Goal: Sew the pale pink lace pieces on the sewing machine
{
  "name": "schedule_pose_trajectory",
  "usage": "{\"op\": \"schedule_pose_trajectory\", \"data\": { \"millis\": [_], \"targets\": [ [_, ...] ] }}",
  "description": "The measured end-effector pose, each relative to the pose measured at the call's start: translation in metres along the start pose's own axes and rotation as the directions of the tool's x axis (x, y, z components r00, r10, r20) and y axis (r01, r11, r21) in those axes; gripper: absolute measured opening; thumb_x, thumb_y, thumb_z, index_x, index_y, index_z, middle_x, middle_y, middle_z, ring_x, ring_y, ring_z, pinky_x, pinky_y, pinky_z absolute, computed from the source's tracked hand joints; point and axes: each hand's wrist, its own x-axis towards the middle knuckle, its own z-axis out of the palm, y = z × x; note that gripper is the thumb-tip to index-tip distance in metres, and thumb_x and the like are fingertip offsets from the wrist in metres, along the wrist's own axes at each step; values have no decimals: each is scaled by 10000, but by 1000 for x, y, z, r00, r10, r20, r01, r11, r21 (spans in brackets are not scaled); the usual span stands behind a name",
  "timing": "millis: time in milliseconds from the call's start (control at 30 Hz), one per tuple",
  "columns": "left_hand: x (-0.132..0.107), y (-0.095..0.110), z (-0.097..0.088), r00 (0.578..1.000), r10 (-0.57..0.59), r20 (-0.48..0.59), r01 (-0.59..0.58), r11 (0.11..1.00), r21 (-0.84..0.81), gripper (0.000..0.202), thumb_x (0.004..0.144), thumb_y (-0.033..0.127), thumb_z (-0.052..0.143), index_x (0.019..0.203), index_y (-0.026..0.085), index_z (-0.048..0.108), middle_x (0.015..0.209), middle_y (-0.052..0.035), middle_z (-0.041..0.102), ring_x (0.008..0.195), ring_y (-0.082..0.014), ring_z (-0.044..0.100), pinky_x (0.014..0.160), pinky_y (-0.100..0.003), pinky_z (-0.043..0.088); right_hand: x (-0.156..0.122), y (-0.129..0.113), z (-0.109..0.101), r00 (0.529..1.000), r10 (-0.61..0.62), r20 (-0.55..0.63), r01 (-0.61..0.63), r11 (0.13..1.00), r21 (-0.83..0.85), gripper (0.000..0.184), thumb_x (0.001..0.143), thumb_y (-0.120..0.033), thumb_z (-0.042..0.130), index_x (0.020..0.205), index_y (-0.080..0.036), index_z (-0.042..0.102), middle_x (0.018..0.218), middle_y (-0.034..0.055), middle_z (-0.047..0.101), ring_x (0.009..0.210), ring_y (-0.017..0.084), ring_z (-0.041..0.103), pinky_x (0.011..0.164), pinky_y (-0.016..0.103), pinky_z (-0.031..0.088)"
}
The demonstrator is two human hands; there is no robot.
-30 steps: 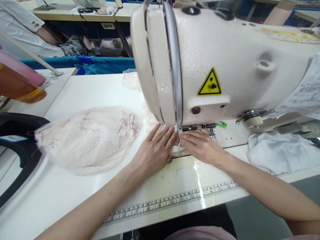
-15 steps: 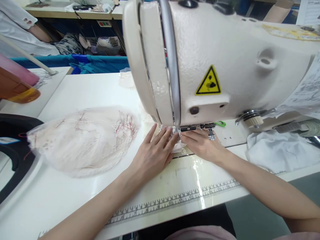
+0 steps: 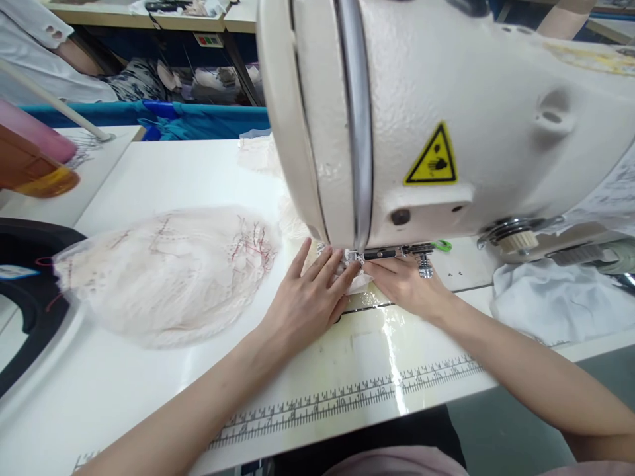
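A cream sewing machine (image 3: 317, 132) stands over the table, its needle area mostly hidden behind the head and my fingers. Beneath it lies a small piece of white lace fabric (image 3: 358, 284). My left hand (image 3: 310, 294) rests palm down on the lace with its fingers spread, left of the needle area. On the other side, my right hand (image 3: 409, 284) has its fingers close together at the edge of the lace, as if pinching it; a metal attachment (image 3: 381, 254) partly covers them and the thumb is hidden.
A pale lace piece (image 3: 169, 277) with loose red threads lies at left, beside a black curved object (image 3: 34, 297). White cloth (image 3: 560, 301) and a green-handled tool (image 3: 441, 245) are at right. A printed ruler (image 3: 342, 401) runs along the front edge. Someone in a white sleeve (image 3: 40, 33) is behind.
The view has shifted slightly, so the machine head appears a little farther right and larger. Both hands stay on the lace in nearly the same pose.
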Motion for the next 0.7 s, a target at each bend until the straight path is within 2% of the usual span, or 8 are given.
{"op": "schedule_pose_trajectory", "data": {
  "millis": [133, 267, 400, 500, 600, 700],
  "targets": [
    [1, -1, 0, 1000, -17, 1, 17, 1000, -9, 405, 958, 270, 439, 1322, 123, 536, 1243, -168, 636, 1192, -346, 576, 1058, -603, 364, -4, 2, 7, 999, 9, -42, -9, 1000, -1, 254, 853, -7, 468, 963, -150, 648, 1022, 40, 710, 731, 124, 627, 658, 291, 487],
    [0, -1, 1, 1000, -27, 5, 27, 1000, -11, 413, 958, 267, 450, 1338, 120, 516, 1265, -160, 625, 1209, -336, 565, 1078, -613, 336, -5, 2, 6, 1000, 22, -1, -22, 1000, -10, 298, 840, 10, 474, 1036, -140, 641, 1035, 56, 709, 744, 136, 639, 649, 296, 482],
    [-2, -3, 2, 995, 82, -57, -86, 995, -53, 351, 952, 156, 448, 1287, 121, 545, 1309, -94, 606, 1235, -244, 555, 1141, -505, 313, -3, 1, 0, 999, 28, 45, -26, 998, -53, 305, 846, 8, 446, 993, -156, 658, 1022, 45, 707, 704, 127, 616, 642, 301, 456],
    [-2, -6, 0, 986, 153, -68, -158, 984, -78, 321, 947, 89, 407, 1219, 90, 577, 1293, -91, 616, 1211, -207, 575, 1153, -446, 316, 0, -1, -4, 1000, -21, 8, 22, 993, -117, 273, 867, -24, 451, 960, -162, 668, 1005, 36, 708, 745, 139, 607, 665, 303, 446],
    [-1, -8, -1, 988, 143, -62, -148, 985, -92, 305, 960, 90, 357, 1134, 102, 607, 1261, -91, 638, 1189, -193, 594, 1161, -440, 309, 0, -2, -4, 998, -64, -6, 63, 988, -142, 272, 880, -32, 444, 978, -156, 666, 1001, 42, 704, 795, 146, 601, 671, 297, 443],
    [0, -10, -3, 990, 125, -62, -132, 985, -113, 285, 957, 107, 360, 1069, 122, 622, 1244, -100, 647, 1180, -195, 601, 1156, -446, 321, -1, -4, -3, 998, -66, 20, 68, 994, -83, 290, 880, -12, 444, 1007, -157, 661, 1010, 47, 700, 845, 148, 603, 707, 298, 454]
  ]
}}
